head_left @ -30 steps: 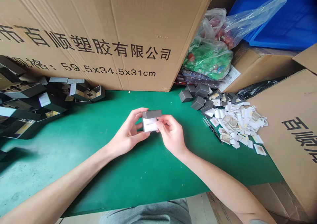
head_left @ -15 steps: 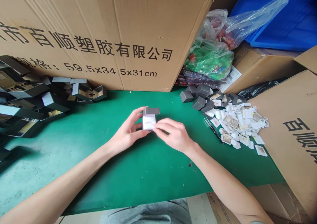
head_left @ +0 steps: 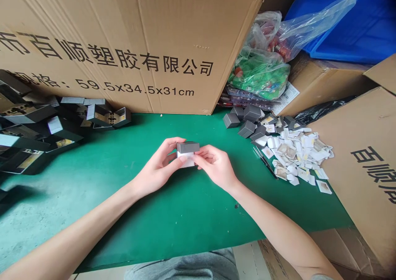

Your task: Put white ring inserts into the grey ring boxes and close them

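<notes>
So I've got this little grey box with a white insert (head_left: 187, 153) pinched between both hands, right in front of me over the middle of the green mat (head_left: 130, 218). My left hand (head_left: 157, 168) and right hand (head_left: 216, 167) are about equally close, one on each side. The grey top's longer edge runs left to right, roughly level. My left thumb (head_left: 183, 159) lies across the white front, and my right fingertips (head_left: 198, 156) press in from the right, so both hands are closed on it, not just resting. Off to the right are some small grey boxes (head_left: 244, 121), a messy pile of white paper-backed pieces (head_left: 300, 152), and a pair of dark-handled tweezers (head_left: 265, 162). Opened dark boxes (head_left: 31, 123) are heaped on the left. The big cardboard carton (head_left: 123, 28) at the far edge reads 百顺塑胶有限公司, with a size of 59.5x34.5x31cm printed below.
</notes>
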`<state>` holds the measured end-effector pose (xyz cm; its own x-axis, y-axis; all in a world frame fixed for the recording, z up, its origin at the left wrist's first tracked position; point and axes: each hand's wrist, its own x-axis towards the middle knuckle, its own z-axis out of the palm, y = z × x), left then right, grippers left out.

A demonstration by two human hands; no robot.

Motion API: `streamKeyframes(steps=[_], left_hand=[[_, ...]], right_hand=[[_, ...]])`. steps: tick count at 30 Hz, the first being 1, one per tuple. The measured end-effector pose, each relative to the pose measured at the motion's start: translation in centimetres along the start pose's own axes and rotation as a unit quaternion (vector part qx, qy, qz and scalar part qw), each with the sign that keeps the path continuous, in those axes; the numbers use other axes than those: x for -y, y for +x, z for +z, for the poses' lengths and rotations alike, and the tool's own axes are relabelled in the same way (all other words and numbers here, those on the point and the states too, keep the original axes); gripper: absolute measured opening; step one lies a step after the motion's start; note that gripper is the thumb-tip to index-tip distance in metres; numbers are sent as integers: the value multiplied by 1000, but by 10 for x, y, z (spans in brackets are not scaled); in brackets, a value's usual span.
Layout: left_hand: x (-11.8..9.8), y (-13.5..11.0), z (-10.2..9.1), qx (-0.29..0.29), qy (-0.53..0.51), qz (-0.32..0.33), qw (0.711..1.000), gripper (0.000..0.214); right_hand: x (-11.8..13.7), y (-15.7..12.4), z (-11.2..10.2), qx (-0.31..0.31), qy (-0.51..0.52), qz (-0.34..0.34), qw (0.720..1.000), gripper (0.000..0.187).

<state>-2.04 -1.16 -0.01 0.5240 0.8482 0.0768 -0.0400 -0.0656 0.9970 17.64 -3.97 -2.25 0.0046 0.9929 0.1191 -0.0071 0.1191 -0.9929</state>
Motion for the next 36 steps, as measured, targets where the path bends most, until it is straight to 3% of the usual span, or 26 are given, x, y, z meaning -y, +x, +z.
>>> streamKeyframes(steps=[15,25,30,36], left_hand=[[-1,-1,2,1,-35,-8,999,43],[-1,0,1,4,-25,-4,1000,47],[-3,0,3,-3,-24,-33,999,64],[1,1,1,-2,-28,-67,997,68]], right_hand=[[-6,2,3,6,79,26,996,34],[-5,4,2,14,73,38,997,35],[-3,2,4,-6,54,30,998,32],[-3,3,3,-35,51,31,998,33]])
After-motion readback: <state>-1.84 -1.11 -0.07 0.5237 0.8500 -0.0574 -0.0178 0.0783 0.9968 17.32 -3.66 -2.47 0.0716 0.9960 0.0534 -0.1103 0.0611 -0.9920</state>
